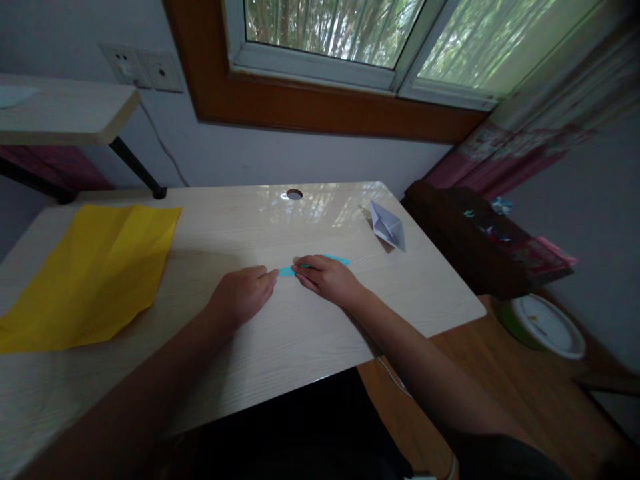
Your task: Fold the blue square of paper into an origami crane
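Observation:
A narrow strip of folded light-blue paper [287, 271] lies on the pale wood-grain desk [280, 347], mostly covered by my hands. My left hand [245, 293] is closed, its fingertips pinching the strip's left end. Over the middle of the strip, my right hand [327, 277] is closed with its fingers pressed together on the paper. The strip's far end sticks out beyond the right knuckles. To the right, apart from both hands, a folded white paper boat [387, 225] rests on the desk.
A large creased yellow sheet [100, 273] covers the desk's left side. Behind it stands a raised shelf [65, 107] on black legs. A round cable hole [295, 194] is near the back edge. Dark wooden furniture [465, 233] and a white-lidded tub [547, 325] are at the right.

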The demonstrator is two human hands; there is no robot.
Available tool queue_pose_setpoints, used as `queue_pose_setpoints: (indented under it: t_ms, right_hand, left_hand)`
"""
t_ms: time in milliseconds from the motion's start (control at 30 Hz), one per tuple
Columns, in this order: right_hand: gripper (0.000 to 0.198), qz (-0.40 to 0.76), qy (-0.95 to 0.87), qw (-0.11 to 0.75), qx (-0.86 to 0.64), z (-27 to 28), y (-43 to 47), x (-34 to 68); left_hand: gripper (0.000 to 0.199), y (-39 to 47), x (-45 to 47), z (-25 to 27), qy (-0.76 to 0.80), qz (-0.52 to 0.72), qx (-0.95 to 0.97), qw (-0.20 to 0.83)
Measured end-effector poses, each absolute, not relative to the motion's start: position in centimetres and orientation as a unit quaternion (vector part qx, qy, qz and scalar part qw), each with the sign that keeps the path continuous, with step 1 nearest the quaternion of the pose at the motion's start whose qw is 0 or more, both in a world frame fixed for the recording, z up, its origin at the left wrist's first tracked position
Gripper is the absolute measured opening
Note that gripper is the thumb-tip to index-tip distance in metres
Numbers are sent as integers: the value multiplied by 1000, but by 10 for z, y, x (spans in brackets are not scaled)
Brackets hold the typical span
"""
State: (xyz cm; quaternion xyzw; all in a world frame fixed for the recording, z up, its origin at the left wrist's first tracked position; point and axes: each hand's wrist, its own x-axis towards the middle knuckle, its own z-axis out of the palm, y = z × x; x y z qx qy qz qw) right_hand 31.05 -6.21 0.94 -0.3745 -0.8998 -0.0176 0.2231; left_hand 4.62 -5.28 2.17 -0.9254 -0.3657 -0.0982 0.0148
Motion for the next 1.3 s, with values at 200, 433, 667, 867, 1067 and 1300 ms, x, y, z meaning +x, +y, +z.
queue_pose_setpoints:
  t_ms: [200, 433, 667, 867, 1067, 1300]
  right_hand:
    - [27, -16, -898, 232, -374, 10, -63, 311]
    - [28, -20, -908, 229, -350, 11, -62, 312]
    - [27, 20, -906, 254, -339, 15, -63, 310]
    - [25, 25, -904, 257, -341, 14, -59, 310]
    - [26, 41, -897, 269, -348, 13, -55, 312]
    - [34, 65, -870, 291, -392, 7, -54, 312]
  left_hand:
    - [29, -49, 42, 22, -362, -122, -924, 7]
    - [25, -41, 45, 16, -271, -202, -939, -53]
    - [27, -45, 50, 9, -212, -230, -942, -122]
    - [25, -46, 51, 10, -200, -243, -941, -125]
    - [31, -43, 50, 4, -183, -245, -943, -132]
    - [31, -41, 49, -1, -175, -238, -949, -111]
